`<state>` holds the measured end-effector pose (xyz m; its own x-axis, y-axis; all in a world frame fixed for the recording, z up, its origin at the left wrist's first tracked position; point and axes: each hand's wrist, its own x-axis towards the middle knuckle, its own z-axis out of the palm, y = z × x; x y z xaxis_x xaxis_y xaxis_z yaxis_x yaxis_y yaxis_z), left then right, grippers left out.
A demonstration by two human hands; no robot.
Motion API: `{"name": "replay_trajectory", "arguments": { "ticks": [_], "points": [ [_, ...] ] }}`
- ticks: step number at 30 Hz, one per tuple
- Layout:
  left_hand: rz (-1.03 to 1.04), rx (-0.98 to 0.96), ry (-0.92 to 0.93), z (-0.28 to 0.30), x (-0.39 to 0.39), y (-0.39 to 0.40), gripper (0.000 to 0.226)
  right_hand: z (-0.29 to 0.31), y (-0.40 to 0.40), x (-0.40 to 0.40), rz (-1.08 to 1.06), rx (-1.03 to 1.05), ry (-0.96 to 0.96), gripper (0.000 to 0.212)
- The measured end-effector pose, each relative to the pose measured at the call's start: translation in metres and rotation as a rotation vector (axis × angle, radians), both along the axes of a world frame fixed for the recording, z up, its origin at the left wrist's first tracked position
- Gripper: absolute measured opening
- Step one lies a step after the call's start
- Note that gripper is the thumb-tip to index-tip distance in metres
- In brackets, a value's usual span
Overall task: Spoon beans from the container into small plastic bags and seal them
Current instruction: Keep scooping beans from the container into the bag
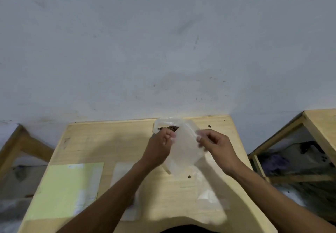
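Both hands are up over the far middle of the wooden table (116,142), each pinching one small clear plastic bag (185,151) between them. The left hand (160,147) has its fingers curled onto the bag's left edge, and the right hand (216,145) grips the right edge with thumb and fingertips closed on the plastic. The bag hangs tilted between the two, and it's pretty blurry so I can't tell if there's anything inside it.

Right behind the left hand, at the back edge of the table by the wall, sits the container (163,123), looks like clear plastic, with brown beans (169,128) showing at the top. A couple of loose beans lie on the table, one near the bag's bottom (189,176).

Closer to the person there's a yellow-green sheet (69,191) on the left, and flat clear bags lying on the wood in the middle (123,172) and on the right (209,196)
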<state>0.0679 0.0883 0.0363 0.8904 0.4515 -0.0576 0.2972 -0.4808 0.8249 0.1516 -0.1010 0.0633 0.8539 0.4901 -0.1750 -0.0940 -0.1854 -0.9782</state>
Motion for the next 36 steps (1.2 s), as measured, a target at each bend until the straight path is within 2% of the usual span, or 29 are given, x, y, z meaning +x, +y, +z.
{"name": "replay_trajectory", "arguments": {
  "ticks": [2, 4, 6, 9, 12, 17, 24, 29, 33, 36],
  "points": [
    [0.131, 0.093, -0.134, 0.006, 0.002, 0.006, 0.016, 0.004, 0.016, 0.003, -0.005, -0.002, -0.035, 0.012],
    [0.279, 0.035, -0.198, 0.015, 0.002, 0.006, 0.015, 0.007, 0.032, 0.003, -0.036, 0.021, -0.060, 0.016],
    [0.342, -0.221, -0.160, 0.026, 0.002, 0.003, 0.007, 0.009, 0.046, 0.000, -0.009, 0.040, -0.082, 0.019],
    [0.350, -0.682, -0.155, 0.038, 0.001, -0.001, 0.013, 0.015, 0.058, -0.010, 0.138, 0.044, -0.102, 0.024],
    [0.370, -0.793, -0.184, 0.051, 0.000, -0.003, 0.012, 0.019, 0.062, -0.018, 0.234, 0.052, -0.092, 0.034],
    [0.356, -0.812, -0.192, 0.059, -0.001, -0.005, 0.009, 0.017, 0.064, -0.020, 0.209, 0.049, -0.093, 0.025],
    [0.349, -0.759, -0.174, 0.058, 0.002, -0.010, 0.012, 0.017, 0.058, -0.017, 0.244, 0.036, -0.128, 0.022],
    [0.369, -0.691, -0.171, 0.059, 0.006, -0.016, 0.007, 0.006, 0.059, -0.017, 0.227, -0.058, -0.253, 0.024],
    [0.425, -0.537, -0.136, 0.051, 0.010, -0.015, 0.014, -0.001, 0.063, -0.017, 0.155, -0.127, -0.354, 0.026],
    [0.400, -0.370, -0.084, 0.046, 0.010, -0.014, 0.009, -0.006, 0.063, -0.012, 0.053, -0.214, -0.412, 0.023]
  ]
}}
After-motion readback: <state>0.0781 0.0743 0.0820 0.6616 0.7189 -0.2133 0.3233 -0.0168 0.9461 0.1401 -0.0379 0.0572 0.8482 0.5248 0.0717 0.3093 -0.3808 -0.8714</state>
